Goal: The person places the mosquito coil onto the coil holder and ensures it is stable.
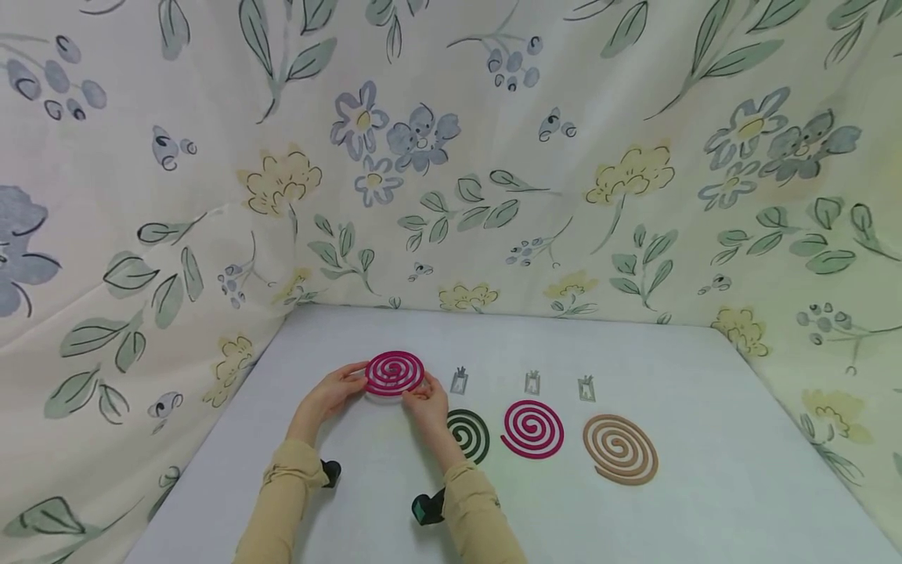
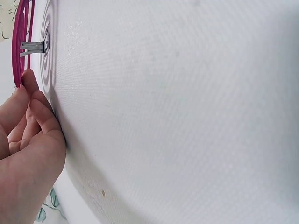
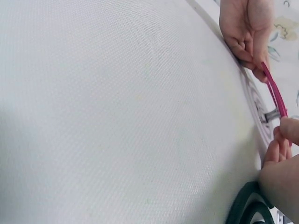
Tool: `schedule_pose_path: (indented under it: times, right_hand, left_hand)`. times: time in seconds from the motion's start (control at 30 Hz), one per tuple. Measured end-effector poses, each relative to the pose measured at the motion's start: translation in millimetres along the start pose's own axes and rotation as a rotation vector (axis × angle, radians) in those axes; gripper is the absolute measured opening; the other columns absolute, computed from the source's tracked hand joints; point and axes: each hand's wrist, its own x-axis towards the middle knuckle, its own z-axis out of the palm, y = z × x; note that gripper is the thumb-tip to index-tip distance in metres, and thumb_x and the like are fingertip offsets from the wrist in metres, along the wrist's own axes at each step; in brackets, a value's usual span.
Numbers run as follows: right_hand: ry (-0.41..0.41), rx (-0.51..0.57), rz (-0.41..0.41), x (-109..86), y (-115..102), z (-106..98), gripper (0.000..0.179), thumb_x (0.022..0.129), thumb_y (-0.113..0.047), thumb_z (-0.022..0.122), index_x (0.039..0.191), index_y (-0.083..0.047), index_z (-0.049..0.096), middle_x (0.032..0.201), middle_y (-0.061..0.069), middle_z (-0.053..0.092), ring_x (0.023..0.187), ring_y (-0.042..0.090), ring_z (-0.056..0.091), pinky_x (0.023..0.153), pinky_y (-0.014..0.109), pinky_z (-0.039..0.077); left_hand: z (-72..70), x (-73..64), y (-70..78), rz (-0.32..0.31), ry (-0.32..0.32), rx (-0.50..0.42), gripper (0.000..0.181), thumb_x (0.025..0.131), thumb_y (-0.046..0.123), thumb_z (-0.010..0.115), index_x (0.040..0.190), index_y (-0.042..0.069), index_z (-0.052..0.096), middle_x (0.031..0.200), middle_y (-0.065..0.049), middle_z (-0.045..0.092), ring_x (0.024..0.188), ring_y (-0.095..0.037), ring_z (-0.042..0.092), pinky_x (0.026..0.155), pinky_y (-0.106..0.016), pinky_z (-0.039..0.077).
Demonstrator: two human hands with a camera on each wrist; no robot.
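My left hand [image 1: 337, 392] pinches the left rim of a magenta mosquito coil [image 1: 394, 355]. The thumb and fingers of my right hand [image 1: 427, 401] grip its right side. The coil is level and raised off the table, its shadow beneath it. Under its middle stands a small metal coil stand [image 2: 35, 47], upright, its prongs reaching up to the coil in the left wrist view. Across from the left hand, the right wrist view shows the right thumb [image 3: 289, 129] on the coil's edge. Partly behind my right forearm lies a dark green coil [image 1: 470, 413].
Another magenta coil [image 1: 533, 455] and a tan coil [image 1: 620, 480] lie to the right on the white table [image 1: 733, 470]. Behind them are a left metal stand [image 1: 460, 381], a middle stand [image 1: 532, 383] and a right stand [image 1: 586, 388]. A floral cloth [image 1: 493, 235] rises along the back.
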Motion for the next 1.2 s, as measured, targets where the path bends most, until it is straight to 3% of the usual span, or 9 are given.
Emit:
schedule_pose_path:
  times: [0.1, 0.13, 0.27, 0.47, 0.73, 0.83, 0.87, 0.97, 1.2]
  right_hand:
    - [0.010, 0.011, 0.028, -2.2, -6.5, 0.7, 0.057, 0.078, 0.000, 0.072, 0.130, 0.007, 0.049, 0.073, 0.001, 0.054, 0.064, 0.007, 0.050, 0.058, 0.017, 0.045]
    - [0.022, 0.003, 0.079, -4.9, -14.1, 1.5, 0.058, 0.078, 0.004, 0.070, 0.131, 0.008, 0.048, 0.074, 0.004, 0.054, 0.064, 0.008, 0.049, 0.059, 0.017, 0.045]
    - [0.027, 0.011, 0.105, -9.8, -25.1, 3.0, 0.058, 0.079, 0.008, 0.068, 0.132, 0.012, 0.045, 0.074, 0.004, 0.053, 0.064, 0.005, 0.045, 0.057, 0.012, 0.040]
    - [0.028, 0.002, 0.118, -10.8, -25.7, 2.8, 0.058, 0.080, 0.007, 0.067, 0.133, 0.010, 0.045, 0.073, -0.001, 0.051, 0.062, 0.002, 0.045, 0.057, 0.011, 0.040]
    - [0.044, -0.003, 0.105, -8.8, -24.5, 3.1, 0.059, 0.077, 0.008, 0.068, 0.132, 0.010, 0.046, 0.073, 0.004, 0.054, 0.063, 0.005, 0.047, 0.057, 0.013, 0.041]
    - [0.036, -0.002, 0.061, -1.4, -9.4, 2.7, 0.059, 0.076, 0.004, 0.072, 0.130, 0.008, 0.048, 0.072, 0.005, 0.056, 0.064, 0.008, 0.050, 0.058, 0.017, 0.044]
    - [0.018, 0.012, -0.002, 7.1, 7.3, 2.1, 0.058, 0.077, -0.002, 0.074, 0.130, 0.005, 0.050, 0.070, 0.002, 0.056, 0.062, 0.007, 0.050, 0.057, 0.017, 0.044]
    - [-0.003, 0.003, -0.061, 10.5, 18.3, 0.7, 0.059, 0.077, -0.007, 0.076, 0.129, 0.004, 0.051, 0.069, 0.002, 0.057, 0.063, 0.009, 0.053, 0.059, 0.021, 0.047]
    - [0.026, -0.025, 0.030, -8.8, -18.3, 1.6, 0.056, 0.078, 0.005, 0.068, 0.129, 0.014, 0.046, 0.073, 0.010, 0.058, 0.064, 0.006, 0.051, 0.060, 0.016, 0.045]
  left_hand:
    - [-0.1, 0.3, 0.5, 0.008, -0.002, -0.010, 0.052, 0.098, 0.008, 0.049, 0.145, -0.002, 0.031, 0.106, -0.005, 0.061, 0.092, -0.004, 0.054, 0.104, -0.038, 0.037]
    - [-0.2, 0.4, 0.6, 0.011, -0.005, -0.011, 0.052, 0.098, 0.008, 0.049, 0.145, -0.003, 0.030, 0.106, -0.005, 0.061, 0.092, -0.003, 0.054, 0.103, -0.038, 0.038]
    - [-1.0, 0.0, 1.5, 0.003, 0.001, -0.009, 0.052, 0.098, 0.009, 0.049, 0.145, -0.002, 0.030, 0.111, -0.008, 0.060, 0.091, -0.003, 0.054, 0.104, -0.038, 0.037]
    - [-1.2, -0.5, 1.2, 0.015, -0.013, -0.010, 0.052, 0.098, 0.008, 0.049, 0.145, -0.003, 0.029, 0.117, -0.014, 0.059, 0.093, -0.003, 0.054, 0.103, -0.037, 0.037]
    - [-1.6, 1.5, 0.8, 0.013, -0.010, -0.006, 0.052, 0.098, 0.008, 0.049, 0.145, -0.003, 0.030, 0.104, -0.004, 0.060, 0.089, -0.003, 0.053, 0.086, -0.022, 0.042]
    - [-2.4, 3.7, 0.0, 0.013, -0.007, -0.011, 0.052, 0.098, 0.008, 0.049, 0.145, -0.002, 0.031, 0.100, 0.001, 0.060, 0.088, -0.002, 0.053, 0.084, -0.020, 0.042]
    - [-2.8, 4.1, -0.5, 0.016, -0.011, -0.013, 0.052, 0.098, 0.008, 0.049, 0.145, -0.002, 0.031, 0.100, 0.002, 0.060, 0.088, -0.002, 0.053, 0.085, -0.020, 0.041]
    - [-3.3, 5.3, -1.6, 0.018, -0.015, -0.023, 0.051, 0.098, 0.009, 0.048, 0.145, -0.002, 0.030, 0.098, 0.006, 0.060, 0.089, 0.000, 0.053, 0.089, -0.021, 0.040]
    - [-3.2, 3.7, -2.4, 0.021, -0.026, -0.035, 0.052, 0.098, 0.009, 0.049, 0.145, -0.003, 0.029, 0.103, 0.004, 0.061, 0.090, 0.002, 0.053, 0.089, -0.021, 0.041]
